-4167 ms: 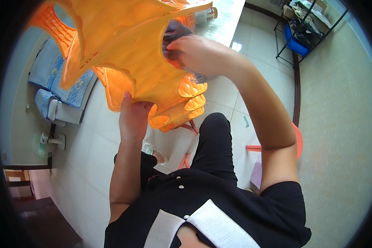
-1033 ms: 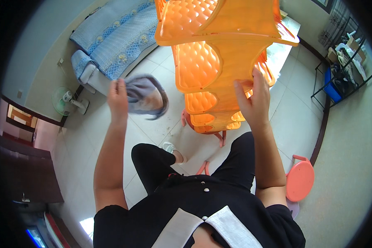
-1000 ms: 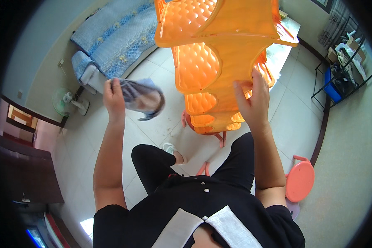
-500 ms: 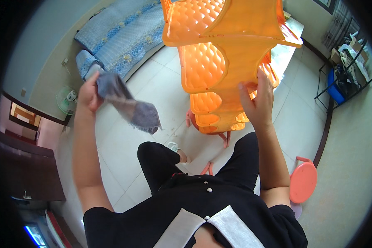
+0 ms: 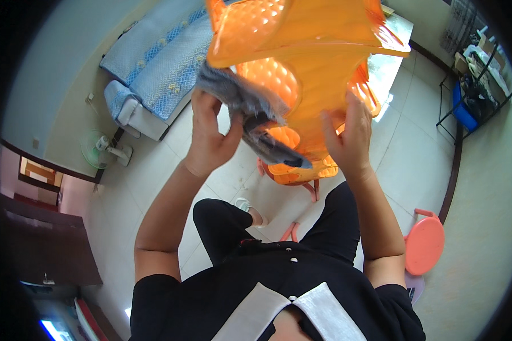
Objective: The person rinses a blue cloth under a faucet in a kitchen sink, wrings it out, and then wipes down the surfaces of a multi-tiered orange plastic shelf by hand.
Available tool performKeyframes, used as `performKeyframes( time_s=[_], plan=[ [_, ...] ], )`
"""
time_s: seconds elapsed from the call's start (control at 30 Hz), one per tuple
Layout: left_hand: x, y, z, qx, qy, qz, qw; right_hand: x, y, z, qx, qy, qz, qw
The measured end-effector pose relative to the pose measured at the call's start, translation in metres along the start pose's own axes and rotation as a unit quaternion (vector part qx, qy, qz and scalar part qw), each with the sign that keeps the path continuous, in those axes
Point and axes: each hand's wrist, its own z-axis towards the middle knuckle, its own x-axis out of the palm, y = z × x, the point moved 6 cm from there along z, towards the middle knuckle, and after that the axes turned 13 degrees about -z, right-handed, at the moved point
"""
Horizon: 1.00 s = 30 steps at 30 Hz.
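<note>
Swung rightward since the last frame, the grey cloth is pinched by the fingers of the left hand before the orange rack's left side. The rack's right edge is loosely clasped by the right hand, thumb and fingers parted; wide tiled floor is seen on either side.

black short-sleeved top, wide white collar, black trousers

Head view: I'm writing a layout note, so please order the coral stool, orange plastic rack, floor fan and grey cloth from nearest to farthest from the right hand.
1. Orange plastic rack: in the right hand's grip.
2. Grey cloth: to the left, in the left hand.
3. Coral stool: lower right.
4. Floor fan: far left, near the wall.
</note>
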Motion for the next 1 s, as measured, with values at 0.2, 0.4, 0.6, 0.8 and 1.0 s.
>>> performKeyframes(
  time_s=[0.2,0.4,0.6,0.8,1.0],
  plan=[
    [0.021,0.024,0.021,-0.021,0.138,0.152,0.978,0.006,0.011,0.002,-0.013,0.02,0.009,1.0],
    [0.06,0.085,0.084,-0.16,0.156,0.096,0.97,0.003,0.008,0.003,0.002,0.009,0.004,1.0],
    [0.084,0.075,0.091,-0.174,0.081,-0.003,0.981,0.004,0.002,0.002,-0.002,0.002,-0.046,0.999],
    [0.071,0.089,0.045,-0.26,0.33,0.342,0.841,0.009,0.014,0.003,0.007,0.043,-0.074,0.996],
    [0.043,-0.009,0.02,-0.265,0.281,0.223,0.895,0.006,0.013,0.003,-0.003,0.029,-0.058,0.998]
  ],
)
